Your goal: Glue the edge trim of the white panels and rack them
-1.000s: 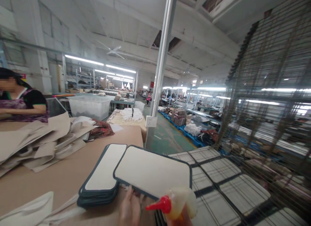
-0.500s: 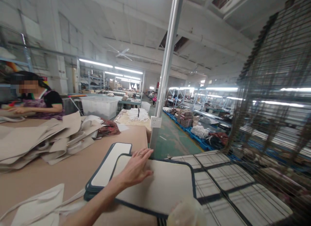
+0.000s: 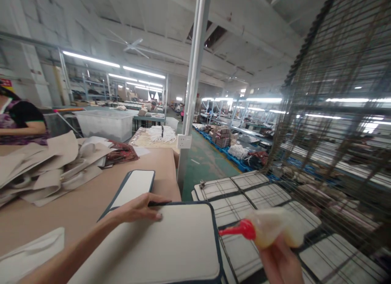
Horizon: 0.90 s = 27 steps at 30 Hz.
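My left hand (image 3: 142, 208) grips the far edge of a cream panel with dark blue edging (image 3: 180, 243), its thumb on top and its fingers over the rim. In my right hand (image 3: 282, 261) is a translucent squeeze bottle (image 3: 275, 227) with a red nozzle, lying on its side. The nozzle tip points left, close to the panel's right edge; I cannot tell if it touches. Behind my left hand, a stack of similar edged panels (image 3: 136, 186) lies on the brown table.
To the right, a wire rack (image 3: 244, 186) holds several cream panels under its bars, with more wire shelves (image 3: 336, 72) raised above. Beige cut pieces (image 3: 55, 166) are heaped on the table (image 3: 155, 159) at left. A metal post (image 3: 195, 64) rises beyond. A co-worker (image 3: 24, 117) sits far left.
The bottle has come up into full view at right, nozzle pointing left. My left hand has moved from lying over the panel to its far edge. The view has turned right.
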Each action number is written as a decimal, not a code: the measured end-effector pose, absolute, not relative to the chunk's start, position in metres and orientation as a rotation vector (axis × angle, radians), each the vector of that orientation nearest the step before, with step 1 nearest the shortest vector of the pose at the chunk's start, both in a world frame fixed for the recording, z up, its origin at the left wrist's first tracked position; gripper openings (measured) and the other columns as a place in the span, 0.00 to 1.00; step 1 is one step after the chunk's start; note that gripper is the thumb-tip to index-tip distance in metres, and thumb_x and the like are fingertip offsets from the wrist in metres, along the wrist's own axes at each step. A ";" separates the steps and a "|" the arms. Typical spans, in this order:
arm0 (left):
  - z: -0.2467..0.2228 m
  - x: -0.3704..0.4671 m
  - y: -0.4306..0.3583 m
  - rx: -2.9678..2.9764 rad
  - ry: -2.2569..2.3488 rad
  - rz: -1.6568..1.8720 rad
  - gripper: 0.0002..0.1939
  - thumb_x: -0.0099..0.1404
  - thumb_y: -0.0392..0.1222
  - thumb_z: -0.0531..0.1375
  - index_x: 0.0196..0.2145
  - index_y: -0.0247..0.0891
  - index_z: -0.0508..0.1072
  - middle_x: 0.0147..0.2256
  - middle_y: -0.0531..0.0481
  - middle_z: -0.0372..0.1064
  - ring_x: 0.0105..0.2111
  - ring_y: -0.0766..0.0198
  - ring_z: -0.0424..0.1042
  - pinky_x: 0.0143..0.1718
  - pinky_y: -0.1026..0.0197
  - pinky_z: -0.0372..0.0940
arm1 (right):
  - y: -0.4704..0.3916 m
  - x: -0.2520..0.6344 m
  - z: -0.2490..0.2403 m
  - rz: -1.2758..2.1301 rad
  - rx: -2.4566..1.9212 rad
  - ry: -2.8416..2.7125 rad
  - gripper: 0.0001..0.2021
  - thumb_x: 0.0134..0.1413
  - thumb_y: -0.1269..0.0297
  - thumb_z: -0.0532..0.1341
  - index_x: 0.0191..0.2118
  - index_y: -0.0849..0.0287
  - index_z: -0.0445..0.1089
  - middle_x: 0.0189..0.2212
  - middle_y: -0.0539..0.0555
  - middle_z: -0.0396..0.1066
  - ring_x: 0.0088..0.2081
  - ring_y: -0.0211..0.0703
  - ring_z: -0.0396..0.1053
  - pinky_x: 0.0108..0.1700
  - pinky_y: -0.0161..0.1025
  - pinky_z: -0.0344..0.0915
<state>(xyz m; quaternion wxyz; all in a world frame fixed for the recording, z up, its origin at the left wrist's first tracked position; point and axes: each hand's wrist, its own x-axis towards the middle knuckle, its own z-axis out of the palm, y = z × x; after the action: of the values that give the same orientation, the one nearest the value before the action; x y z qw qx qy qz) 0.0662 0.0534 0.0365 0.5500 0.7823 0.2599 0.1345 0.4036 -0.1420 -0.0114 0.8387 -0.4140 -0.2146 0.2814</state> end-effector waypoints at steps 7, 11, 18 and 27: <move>0.054 0.044 0.031 1.790 0.573 0.228 0.23 0.58 0.47 0.66 0.52 0.42 0.76 0.46 0.52 0.77 0.46 0.51 0.74 0.48 0.60 0.67 | -0.123 0.414 0.031 0.590 -0.864 -0.525 0.37 0.23 0.59 0.78 0.49 0.50 0.73 0.33 0.50 0.77 0.34 0.46 0.74 0.40 0.41 0.73; 0.063 0.039 0.021 1.739 0.537 0.228 0.22 0.58 0.47 0.66 0.50 0.40 0.77 0.45 0.50 0.77 0.45 0.51 0.75 0.47 0.59 0.68 | -0.126 0.411 0.032 0.625 -0.873 -0.560 0.34 0.22 0.61 0.78 0.45 0.52 0.75 0.30 0.51 0.76 0.31 0.44 0.74 0.36 0.38 0.74; 0.062 0.035 0.018 1.684 0.563 0.253 0.22 0.57 0.48 0.66 0.49 0.40 0.77 0.44 0.51 0.78 0.43 0.53 0.75 0.46 0.61 0.68 | -0.137 0.406 0.036 0.692 -0.930 -0.590 0.35 0.18 0.65 0.75 0.45 0.54 0.74 0.31 0.55 0.76 0.33 0.55 0.74 0.40 0.53 0.74; 0.067 0.032 0.013 1.646 0.566 0.264 0.20 0.59 0.46 0.65 0.49 0.43 0.78 0.43 0.51 0.78 0.41 0.57 0.75 0.43 0.65 0.67 | -0.149 0.396 0.050 0.682 -1.028 -0.594 0.38 0.15 0.59 0.72 0.45 0.53 0.72 0.38 0.59 0.75 0.44 0.65 0.72 0.45 0.61 0.70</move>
<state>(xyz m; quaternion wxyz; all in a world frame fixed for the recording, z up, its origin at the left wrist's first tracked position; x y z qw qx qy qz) 0.0324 0.0133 0.0665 0.6370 0.7207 0.2480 0.1156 0.3962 -0.1493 0.0499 0.7745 -0.4749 -0.2745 0.3151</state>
